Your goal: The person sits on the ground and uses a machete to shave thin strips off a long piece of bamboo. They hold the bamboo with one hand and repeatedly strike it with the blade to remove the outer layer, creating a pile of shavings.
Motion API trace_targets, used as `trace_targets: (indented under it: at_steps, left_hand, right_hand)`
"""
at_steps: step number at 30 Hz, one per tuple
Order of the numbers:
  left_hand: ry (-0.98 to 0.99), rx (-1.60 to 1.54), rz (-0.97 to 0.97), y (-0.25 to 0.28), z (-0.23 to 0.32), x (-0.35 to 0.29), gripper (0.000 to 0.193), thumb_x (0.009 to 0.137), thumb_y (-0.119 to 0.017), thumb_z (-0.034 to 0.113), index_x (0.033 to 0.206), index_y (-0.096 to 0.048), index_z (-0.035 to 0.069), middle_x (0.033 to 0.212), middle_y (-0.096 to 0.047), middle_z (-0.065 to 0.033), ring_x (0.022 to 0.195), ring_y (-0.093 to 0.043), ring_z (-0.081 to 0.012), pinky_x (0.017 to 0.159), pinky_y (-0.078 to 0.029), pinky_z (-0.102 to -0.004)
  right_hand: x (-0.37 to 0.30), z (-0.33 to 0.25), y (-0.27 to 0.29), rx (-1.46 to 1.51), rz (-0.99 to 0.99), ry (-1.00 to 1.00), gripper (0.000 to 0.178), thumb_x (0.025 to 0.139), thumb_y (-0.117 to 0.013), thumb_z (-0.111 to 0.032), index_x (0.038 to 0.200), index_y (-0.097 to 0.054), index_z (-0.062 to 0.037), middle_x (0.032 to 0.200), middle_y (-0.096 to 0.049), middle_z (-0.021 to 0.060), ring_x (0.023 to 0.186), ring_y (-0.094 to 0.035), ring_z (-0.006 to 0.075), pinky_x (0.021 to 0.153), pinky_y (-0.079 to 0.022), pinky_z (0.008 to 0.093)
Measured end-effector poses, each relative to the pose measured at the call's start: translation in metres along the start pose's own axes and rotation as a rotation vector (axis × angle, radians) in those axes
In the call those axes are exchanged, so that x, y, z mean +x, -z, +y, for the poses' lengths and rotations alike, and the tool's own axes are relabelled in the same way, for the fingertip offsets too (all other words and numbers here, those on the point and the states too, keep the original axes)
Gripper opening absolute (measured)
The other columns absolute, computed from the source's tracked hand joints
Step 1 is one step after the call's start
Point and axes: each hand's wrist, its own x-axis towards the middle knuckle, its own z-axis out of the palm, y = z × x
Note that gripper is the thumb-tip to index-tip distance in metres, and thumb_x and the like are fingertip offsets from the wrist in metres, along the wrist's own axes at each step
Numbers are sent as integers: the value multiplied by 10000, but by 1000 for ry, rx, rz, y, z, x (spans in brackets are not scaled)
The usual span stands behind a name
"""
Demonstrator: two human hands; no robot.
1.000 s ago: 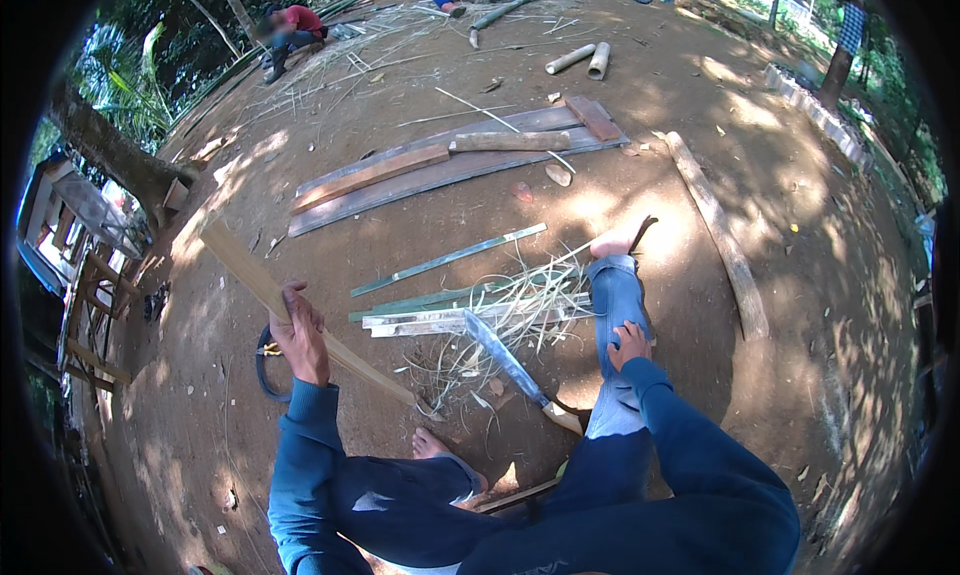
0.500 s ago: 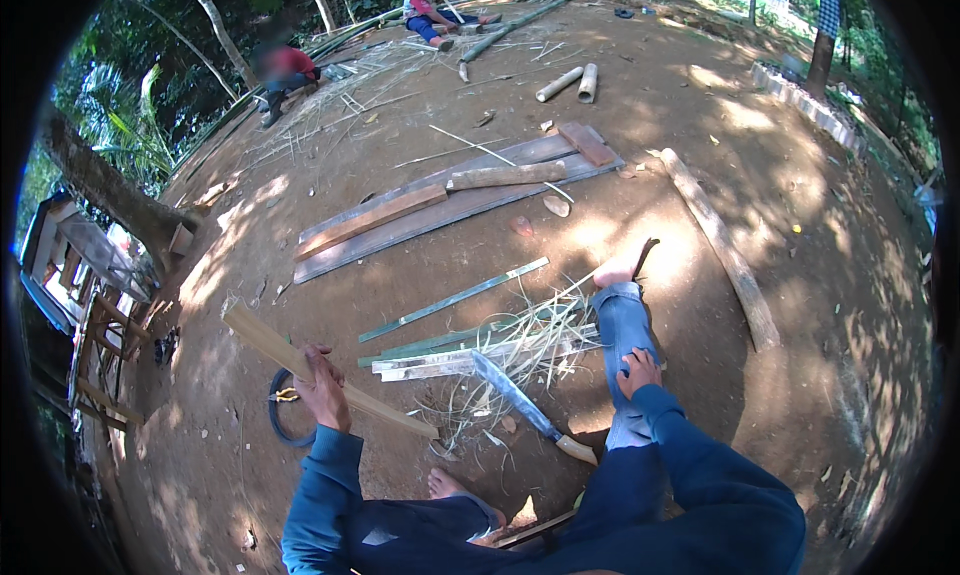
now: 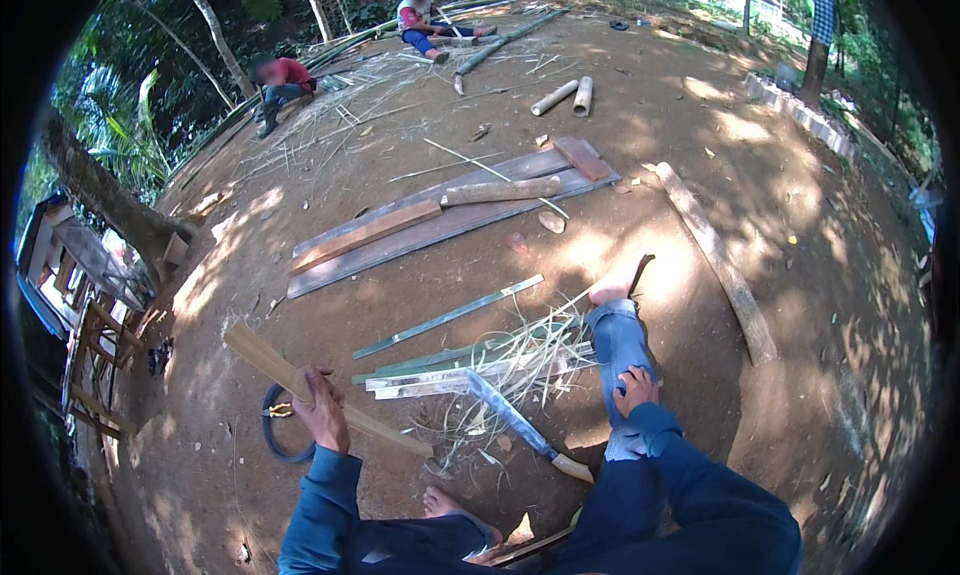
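Note:
My left hand (image 3: 325, 412) is closed around a flat, pale bamboo slat (image 3: 268, 363), held at a slant above the ground with its far end up to the left. My right hand (image 3: 636, 390) rests on the jeans at my right knee, fingers spread, holding nothing. Between my legs lies a machete (image 3: 520, 421), its wooden handle toward me and its blade over a heap of thin bamboo shavings (image 3: 530, 360). Beside the shavings are pale split strips (image 3: 420, 383) and a green bamboo strip (image 3: 445, 317).
A coiled dark strap (image 3: 272, 440) with yellow-handled pliers (image 3: 280, 410) lies left of my left hand. Farther off are long planks (image 3: 400, 240), a log (image 3: 715, 260) and two bamboo tubes (image 3: 555, 98). Two people (image 3: 285, 78) sit working at the back near bamboo poles.
The view has shifted slightly, so the ground objects sit a little lower and to the left. My left hand keeps its hold on the slat; my right stays on the knee.

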Motion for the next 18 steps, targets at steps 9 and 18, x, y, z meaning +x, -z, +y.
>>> trace_targets:
  at_steps: [9,18]
  left_hand:
    - [13,7,-17,-3,2,-2,363,961,-516,401,847,-535,58,575,-336,58,483,-317,-39,435,-248,-217]
    - [12,32,-18,-1,-1,-1,377,958,-518,407,843,-532,48,566,-335,51,473,-324,-43,429,-252,-221]
  right_hand:
    - [1,2,1,9,-16,-3,419,778,-618,-290,1163,-597,-126,1412,-406,109,1349,-308,332,1072,-269,540]
    - [-2,1,-2,10,-22,-17,419,780,-618,-288,1163,-597,-118,1408,-407,117,1348,-308,335,1073,-268,539]
